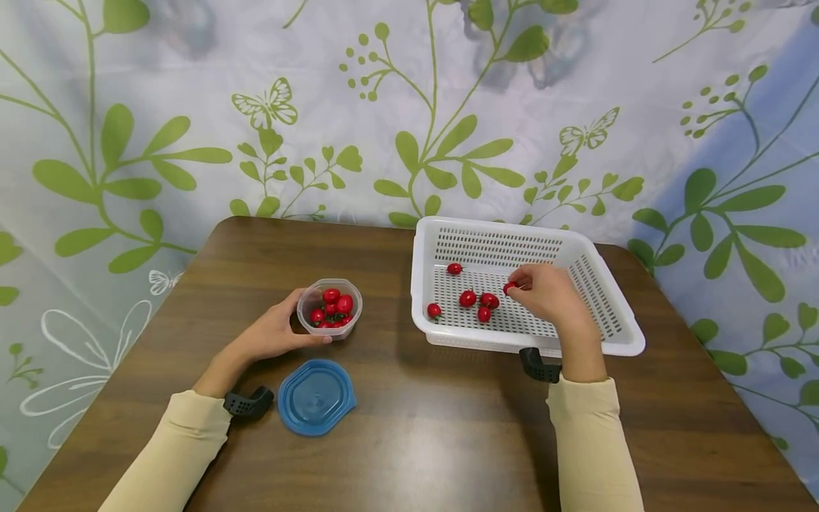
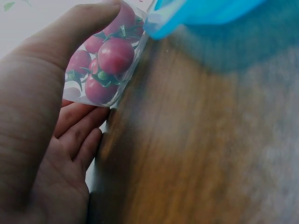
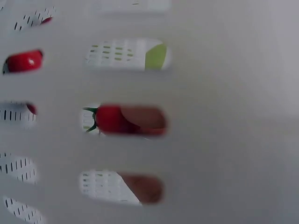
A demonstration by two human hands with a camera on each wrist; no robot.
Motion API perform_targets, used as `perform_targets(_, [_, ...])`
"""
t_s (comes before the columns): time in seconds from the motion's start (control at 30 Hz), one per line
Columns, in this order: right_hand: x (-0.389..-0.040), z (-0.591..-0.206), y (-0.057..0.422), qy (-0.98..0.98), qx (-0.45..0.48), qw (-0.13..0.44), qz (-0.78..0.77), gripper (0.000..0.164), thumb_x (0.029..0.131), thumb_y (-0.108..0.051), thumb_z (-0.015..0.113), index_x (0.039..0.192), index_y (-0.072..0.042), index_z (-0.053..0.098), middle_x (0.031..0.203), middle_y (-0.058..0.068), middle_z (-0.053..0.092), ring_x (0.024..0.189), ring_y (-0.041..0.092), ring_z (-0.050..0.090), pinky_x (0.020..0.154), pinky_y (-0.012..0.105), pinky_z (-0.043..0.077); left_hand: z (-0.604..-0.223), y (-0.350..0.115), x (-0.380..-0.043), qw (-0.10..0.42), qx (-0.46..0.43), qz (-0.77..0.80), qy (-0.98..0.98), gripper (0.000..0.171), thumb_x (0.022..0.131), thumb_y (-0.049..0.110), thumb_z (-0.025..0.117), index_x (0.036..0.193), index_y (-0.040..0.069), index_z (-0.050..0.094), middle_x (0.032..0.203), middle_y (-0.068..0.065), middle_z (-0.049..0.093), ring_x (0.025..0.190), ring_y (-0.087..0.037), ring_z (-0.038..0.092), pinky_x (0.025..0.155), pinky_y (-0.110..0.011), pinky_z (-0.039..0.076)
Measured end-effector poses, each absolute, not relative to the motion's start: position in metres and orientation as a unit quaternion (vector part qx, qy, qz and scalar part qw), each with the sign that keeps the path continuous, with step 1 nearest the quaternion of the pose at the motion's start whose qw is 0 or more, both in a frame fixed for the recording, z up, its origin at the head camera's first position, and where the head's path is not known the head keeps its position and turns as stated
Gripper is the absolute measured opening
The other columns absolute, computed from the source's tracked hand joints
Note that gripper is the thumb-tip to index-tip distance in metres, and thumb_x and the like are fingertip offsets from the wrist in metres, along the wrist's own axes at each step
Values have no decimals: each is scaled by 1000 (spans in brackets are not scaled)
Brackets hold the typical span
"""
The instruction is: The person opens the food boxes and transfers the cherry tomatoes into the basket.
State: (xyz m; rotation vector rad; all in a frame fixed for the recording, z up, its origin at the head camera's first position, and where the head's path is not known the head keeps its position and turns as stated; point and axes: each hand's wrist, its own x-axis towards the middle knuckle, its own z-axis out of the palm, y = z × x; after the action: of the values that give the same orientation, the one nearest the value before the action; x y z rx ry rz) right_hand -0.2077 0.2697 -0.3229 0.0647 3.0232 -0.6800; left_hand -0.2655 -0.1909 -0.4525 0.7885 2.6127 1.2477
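Note:
My left hand (image 1: 271, 333) holds a small clear plastic container (image 1: 307, 300) on the table, thumb on the near side and fingers behind. Several red cherry tomatoes (image 1: 344, 304) with green stems lie in it; the left wrist view shows these tomatoes (image 2: 116, 56) through its clear wall. Over the white slotted basket (image 1: 419, 267), my right hand (image 1: 547, 293) pinches one cherry tomato (image 1: 508, 288) between thumb and fingertips. Through the basket wall's slots, the right wrist view shows a green-stemmed tomato (image 3: 110, 119) against a fingertip (image 3: 145, 116). Several more tomatoes (image 1: 468, 299) are on the basket floor.
A blue lid (image 1: 316, 398) lies flat on the brown wooden table (image 1: 409, 412), nearer than the container. The basket stands at the back right of the table. Behind the table hangs a leaf-patterned cloth (image 1: 307, 57).

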Motion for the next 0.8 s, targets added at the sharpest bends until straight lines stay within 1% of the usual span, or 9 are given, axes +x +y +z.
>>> perform_targets(0.2, [-208,-325,271,977,12,30,-213,28,96,-17,68,115,4,72,112,23,73,105,39,68,93,55,55,-452,-190,-265,64,261,413,870,86,82,41,88,148,10,42,151,-13,52,139,-35,50,116,-61,37])
perform_targets(0.43, [-207,-328,272,978,7,49,-201,27,95,-18,69,113,2,73,109,21,74,101,35,68,89,52,56,-453,-190,-262,62,262,406,873,87,81,42,88,148,10,42,151,-13,53,138,-35,52,115,-60,38])
perform_targets(0.63, [-207,-327,268,977,20,65,-201,33,95,-17,68,120,4,70,114,22,73,105,37,67,91,52,56,-451,-192,-260,60,256,408,874,88,79,42,90,147,12,43,150,-11,54,138,-34,51,115,-60,38])
perform_targets(0.8, [-205,-321,264,976,21,48,-210,33,97,-17,67,123,4,68,118,23,72,109,38,67,94,54,56,-447,-191,-261,57,260,407,874,86,81,41,89,146,10,43,149,-13,54,138,-36,51,114,-61,38])
